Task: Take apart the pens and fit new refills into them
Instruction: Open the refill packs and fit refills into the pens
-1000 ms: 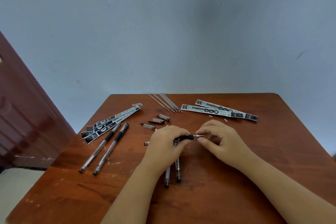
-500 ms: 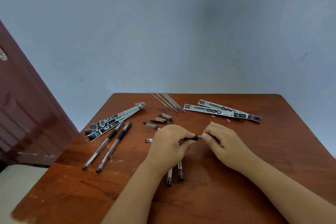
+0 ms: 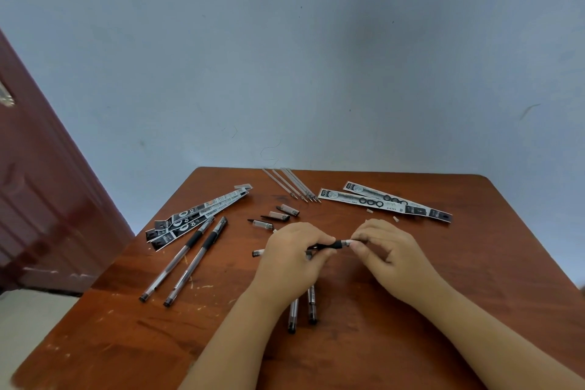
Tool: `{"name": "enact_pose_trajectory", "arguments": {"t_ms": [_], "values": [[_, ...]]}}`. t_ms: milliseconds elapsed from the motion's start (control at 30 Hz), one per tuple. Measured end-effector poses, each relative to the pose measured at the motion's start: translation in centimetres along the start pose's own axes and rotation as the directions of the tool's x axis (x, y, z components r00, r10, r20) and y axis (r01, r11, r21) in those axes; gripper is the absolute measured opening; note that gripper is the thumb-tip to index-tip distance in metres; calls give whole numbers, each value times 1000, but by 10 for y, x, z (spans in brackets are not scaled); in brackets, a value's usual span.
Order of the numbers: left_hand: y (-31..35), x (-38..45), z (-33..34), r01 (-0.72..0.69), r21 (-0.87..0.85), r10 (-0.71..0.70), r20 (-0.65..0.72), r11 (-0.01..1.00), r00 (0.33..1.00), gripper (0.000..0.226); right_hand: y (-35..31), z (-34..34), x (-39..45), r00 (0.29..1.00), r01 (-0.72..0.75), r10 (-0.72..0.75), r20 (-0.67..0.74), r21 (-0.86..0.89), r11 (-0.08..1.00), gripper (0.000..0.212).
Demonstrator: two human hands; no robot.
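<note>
Your left hand (image 3: 292,258) covers most of the pen (image 3: 329,245) it grips, and the upper ends of two pen barrels (image 3: 311,304) lying beneath it; your right hand's fingertips (image 3: 359,239) hide the pen's tip; both forearms run off the bottom edge; the print on the refill packets (image 3: 384,202) is too small to read.

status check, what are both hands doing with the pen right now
Left hand grips black-grip clear pen. Right hand pinches its tip end. Two clear pens lie under the left wrist, nothing blocking.
</note>
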State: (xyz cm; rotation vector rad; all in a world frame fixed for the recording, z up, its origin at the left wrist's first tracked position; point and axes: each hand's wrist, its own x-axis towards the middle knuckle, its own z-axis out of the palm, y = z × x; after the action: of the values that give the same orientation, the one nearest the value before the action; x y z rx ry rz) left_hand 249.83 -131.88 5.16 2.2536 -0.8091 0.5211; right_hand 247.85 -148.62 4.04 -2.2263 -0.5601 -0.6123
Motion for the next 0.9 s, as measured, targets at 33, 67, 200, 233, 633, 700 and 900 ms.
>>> {"name": "enact_pose_trajectory", "arguments": {"t_ms": [33,67,200,233,633,700,900], "values": [[0,0,0,-13,8,13,7,1000,1000,14,0,-1,0,1000,-2,2,4,0,1000,34],[1,0,0,-27,14,27,17,1000,999,13,0,-1,0,1000,-5,5,9,-3,1000,35],[2,0,0,-86,41,86,12,995,996,14,-1,-4,0,998,-39,39,43,-7,999,39],[2,0,0,-88,40,87,13,995,996,17,-2,-4,0,997,-51,52,53,-13,999,40],[-5,7,-16,298,69,-287,-128,952,949,26,13,-10,6,941,-335,327,-83,-118,935,13],[-7,8,-21,363,87,-350,-141,928,926,29,12,-8,7,939,-343,338,-53,-130,931,13],[-30,8,-38,598,86,-568,-231,797,790,30,-1,16,34,966,-223,245,87,-209,952,18]]}}
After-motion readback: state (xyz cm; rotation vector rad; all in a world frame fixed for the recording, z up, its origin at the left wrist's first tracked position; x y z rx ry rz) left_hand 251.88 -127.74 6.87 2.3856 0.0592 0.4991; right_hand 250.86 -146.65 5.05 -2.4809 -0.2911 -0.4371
